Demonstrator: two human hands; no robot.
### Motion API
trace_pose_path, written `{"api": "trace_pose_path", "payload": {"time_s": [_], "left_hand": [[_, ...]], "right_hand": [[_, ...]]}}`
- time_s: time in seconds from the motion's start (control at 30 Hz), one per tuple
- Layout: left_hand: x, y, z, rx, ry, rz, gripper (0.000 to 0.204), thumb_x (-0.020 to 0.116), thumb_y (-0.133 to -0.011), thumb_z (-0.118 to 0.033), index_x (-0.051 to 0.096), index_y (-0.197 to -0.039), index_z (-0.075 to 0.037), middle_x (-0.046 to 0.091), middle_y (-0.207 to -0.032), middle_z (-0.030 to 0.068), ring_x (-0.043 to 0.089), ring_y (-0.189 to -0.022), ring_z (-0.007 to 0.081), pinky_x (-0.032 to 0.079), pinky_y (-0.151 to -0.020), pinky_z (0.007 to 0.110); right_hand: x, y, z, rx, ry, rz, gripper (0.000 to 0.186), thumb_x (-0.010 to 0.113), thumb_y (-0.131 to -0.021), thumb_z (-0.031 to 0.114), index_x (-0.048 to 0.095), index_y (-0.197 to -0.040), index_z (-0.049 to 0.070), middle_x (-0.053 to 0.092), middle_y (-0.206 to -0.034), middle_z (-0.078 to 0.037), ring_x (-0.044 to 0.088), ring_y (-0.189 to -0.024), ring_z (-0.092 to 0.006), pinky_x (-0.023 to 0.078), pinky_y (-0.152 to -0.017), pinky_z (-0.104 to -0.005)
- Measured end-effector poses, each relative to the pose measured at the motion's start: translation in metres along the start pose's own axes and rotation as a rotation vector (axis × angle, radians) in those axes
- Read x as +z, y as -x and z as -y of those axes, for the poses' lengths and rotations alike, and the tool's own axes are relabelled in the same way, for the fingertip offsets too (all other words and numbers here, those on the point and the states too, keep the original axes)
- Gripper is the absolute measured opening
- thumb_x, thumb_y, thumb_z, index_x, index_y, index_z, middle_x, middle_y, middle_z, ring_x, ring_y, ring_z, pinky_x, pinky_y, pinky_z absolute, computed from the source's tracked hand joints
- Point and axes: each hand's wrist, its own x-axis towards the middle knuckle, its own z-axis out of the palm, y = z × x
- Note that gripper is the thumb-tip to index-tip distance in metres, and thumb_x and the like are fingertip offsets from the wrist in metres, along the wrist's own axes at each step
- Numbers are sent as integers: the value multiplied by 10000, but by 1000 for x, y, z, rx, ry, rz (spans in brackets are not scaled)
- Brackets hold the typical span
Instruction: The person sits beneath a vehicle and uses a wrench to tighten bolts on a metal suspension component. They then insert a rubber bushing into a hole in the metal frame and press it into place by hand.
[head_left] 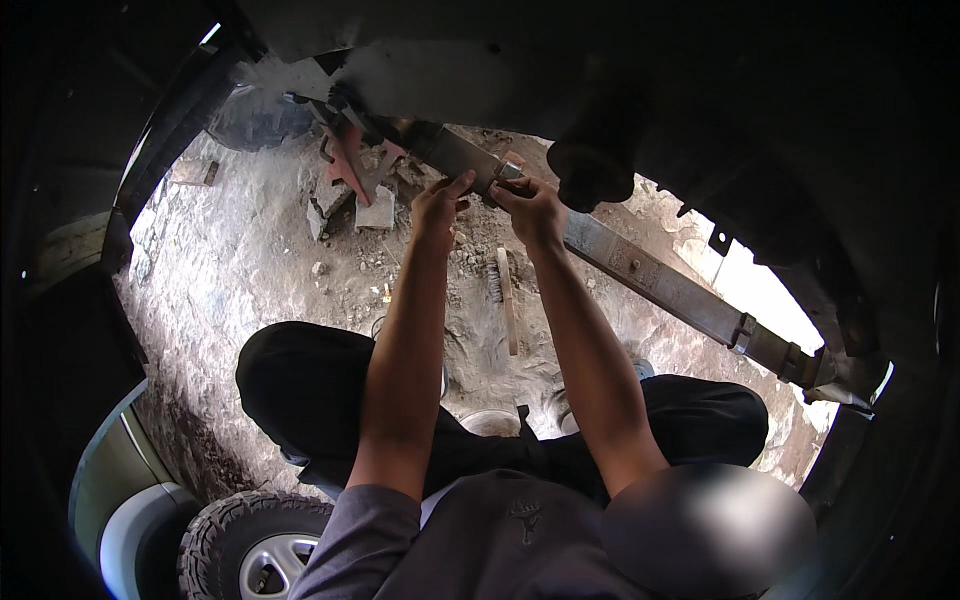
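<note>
Metal bar (660, 275) at the centre of the action, slanting above the ground (230, 270) from the far edge down toward the right-hand edge, one band (742, 330) wrapped round its lower stretch! Both hands are up at its higher stretch: left hand (436, 212) with thumb and fingers bent against the lower edge, right hand (535, 212) just beside it, fingertips gathered by a shiny clip (510, 170); whether either one is truly clenched, I cannot tell. Down on the ground, between the forearms, lies a brush (507, 300), wooden handle, dark bristles. Toward the far edge, a red stand (348, 165), a pale block (376, 210) near its foot, and a bluish rounded thing (255, 118), possibly a container, contents hidden. Near left corner: a chunky wheel (215, 550). And lettering? Small dark print sits on the grey shirt (460, 545), too faint to read
</note>
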Motion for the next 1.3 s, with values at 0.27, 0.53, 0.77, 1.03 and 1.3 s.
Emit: {"api": "trace_pose_path", "payload": {"time_s": [0.27, 0.53, 0.77, 1.03, 1.3], "left_hand": [[6, -6, 9, 48, 41, 13, 346, 894, -827, -242, 768, -1034, 5, 751, -985, 47, 670, -872, 148, 522, -770, 292], [-1, -2, 5, -3, 67, -8, 316, 910, -813, -241, 774, -1015, -40, 750, -964, 24, 654, -840, 137, 506, -744, 286], [0, -6, 10, 46, 107, 64, 330, 911, -811, -240, 771, -1019, -26, 755, -974, 28, 663, -828, 144, 513, -737, 289], [-1, 8, 0, 40, 111, 5, 319, 895, -831, -242, 773, -1038, -32, 758, -992, 20, 668, -863, 136, 513, -764, 286], [-9, -2, 15, 27, 62, 17, 334, 904, -820, -261, 787, -1039, -36, 755, -1008, 20, 665, -884, 130, 525, -770, 295]], "right_hand": [[25, -10, 1, -162, -77, -137, 258, 837, -742, 287, 774, -887, 83, 774, -876, -123, 749, -835, -293, 554, -769, -411], [16, 3, -19, -120, -252, -44, 268, 833, -772, 303, 767, -876, 65, 780, -872, -112, 761, -834, -275, 567, -783, -383], [43, -19, -20, -215, -167, -166, 279, 852, -758, 291, 737, -840, 50, 737, -829, -141, 729, -818, -300, 536, -741, -411], [4, 13, 7, -124, -61, -107, 300, 855, -754, 325, 741, -824, 57, 728, -767, -150, 714, -755, -324, 527, -728, -429], [2, 9, 4, -68, -28, 43, 353, 871, -805, 348, 772, -1008, 77, 780, -953, -67, 718, -855, -154, 538, -824, -320]]}}
